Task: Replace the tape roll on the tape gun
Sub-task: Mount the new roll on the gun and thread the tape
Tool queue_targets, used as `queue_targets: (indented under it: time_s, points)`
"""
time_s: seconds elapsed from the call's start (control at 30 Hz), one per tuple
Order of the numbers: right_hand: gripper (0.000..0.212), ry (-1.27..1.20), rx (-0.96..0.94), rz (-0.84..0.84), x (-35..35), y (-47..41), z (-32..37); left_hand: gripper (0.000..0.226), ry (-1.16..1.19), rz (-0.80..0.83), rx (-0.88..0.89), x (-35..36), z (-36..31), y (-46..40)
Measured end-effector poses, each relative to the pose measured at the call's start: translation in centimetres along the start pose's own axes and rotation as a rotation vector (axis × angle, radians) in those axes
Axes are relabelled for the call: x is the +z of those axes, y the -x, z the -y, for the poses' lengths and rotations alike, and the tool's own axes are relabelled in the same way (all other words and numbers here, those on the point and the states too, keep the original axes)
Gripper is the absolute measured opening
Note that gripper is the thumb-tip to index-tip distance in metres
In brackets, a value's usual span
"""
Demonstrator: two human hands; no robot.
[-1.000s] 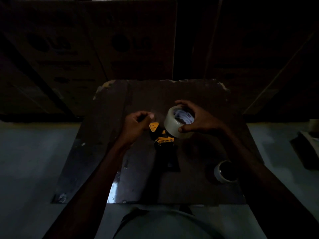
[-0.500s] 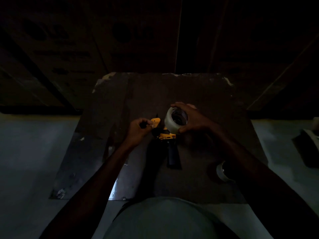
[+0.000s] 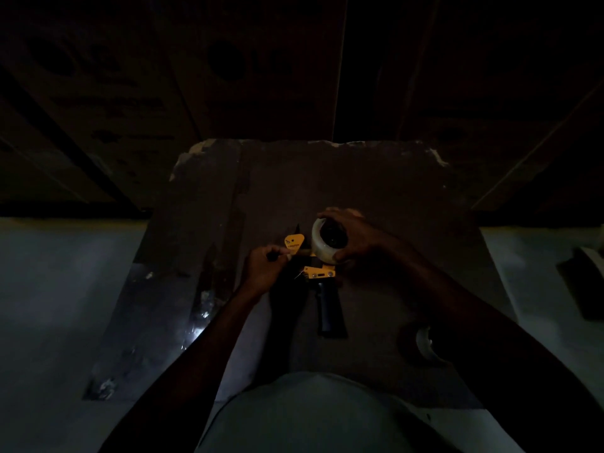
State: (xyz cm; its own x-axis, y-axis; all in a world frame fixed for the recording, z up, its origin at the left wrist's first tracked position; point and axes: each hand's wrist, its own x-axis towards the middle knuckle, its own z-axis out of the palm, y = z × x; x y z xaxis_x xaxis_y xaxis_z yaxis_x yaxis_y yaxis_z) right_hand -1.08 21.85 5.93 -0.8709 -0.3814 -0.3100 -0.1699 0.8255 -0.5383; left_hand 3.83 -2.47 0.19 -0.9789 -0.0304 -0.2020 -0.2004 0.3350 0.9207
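Note:
A yellow and black tape gun (image 3: 318, 274) lies on the dark board (image 3: 376, 178), its black handle pointing toward me. My right hand (image 3: 354, 237) grips a clear tape roll (image 3: 322, 245) from the right, and the roll sits over the gun's hub. My left hand (image 3: 264, 266) is closed on the gun's front end just left of the roll, below a yellow tab (image 3: 294, 241). Whether it pinches the tape's loose end is too dark to tell.
Another tape roll (image 3: 425, 344) lies on the board at the near right, partly hidden by my right forearm. Cardboard boxes (image 3: 163, 76) stand behind the board. Pale floor lies on both sides, with a dark object (image 3: 585, 282) at far right.
My right hand has brought the clear roll down onto the gun's hub. My left hand has shifted down and closer to the gun's front.

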Motion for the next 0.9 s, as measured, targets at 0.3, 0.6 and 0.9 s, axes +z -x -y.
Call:
queue_targets:
  time_s: [0.3,0.6,0.9]
  points:
    - [0.104,0.000,0.027,-0.006,0.6,-0.4,-0.3,0.013,0.019,0.025,-0.112,0.5,1.6,-0.3]
    - [0.106,-0.042,0.031,-0.002,0.5,-0.1,0.0,0.017,-0.009,0.020,-0.097,-0.2,1.9,-2.3]
    - [0.115,0.027,-0.015,0.007,0.6,-0.9,-0.1,0.032,-0.116,0.213,0.040,2.3,-5.1,-5.7]
